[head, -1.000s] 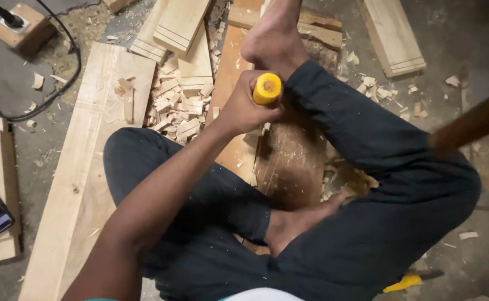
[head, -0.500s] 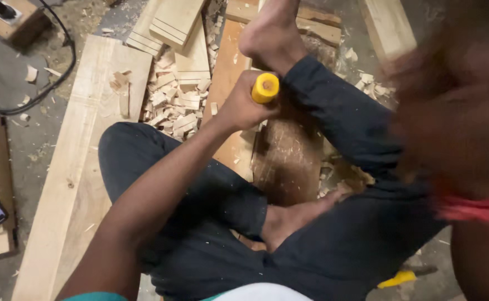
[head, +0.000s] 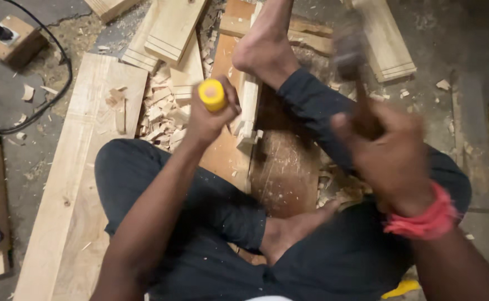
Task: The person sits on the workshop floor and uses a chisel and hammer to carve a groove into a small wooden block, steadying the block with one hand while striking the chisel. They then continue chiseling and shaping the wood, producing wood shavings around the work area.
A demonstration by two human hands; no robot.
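My left hand (head: 208, 120) is wrapped tight round a chisel (head: 212, 95), of which I see only the yellow handle butt pointing up at me; the blade is hidden below my fist, so I can't see where its edge meets the wood. At 3 o'clock from it my right hand (head: 392, 153) is clenched on the handle of a hammer (head: 349, 50), blurred, its dark head up at 1 o'clock. I judge it is raised so as to come down on the yellow butt.

The workpiece (head: 249, 108), a pale narrow block, lies just right of the chisel on a brown board (head: 227, 150). My foot (head: 264, 47) presses on its far end at 12 o'clock, seemingly as a clamp to stop it shifting under blows. Chips (head: 158, 108) are heaped at 9 o'clock from the chisel, beside a long pale plank (head: 71, 184). A black cable (head: 43, 106) curls at 10 o'clock.
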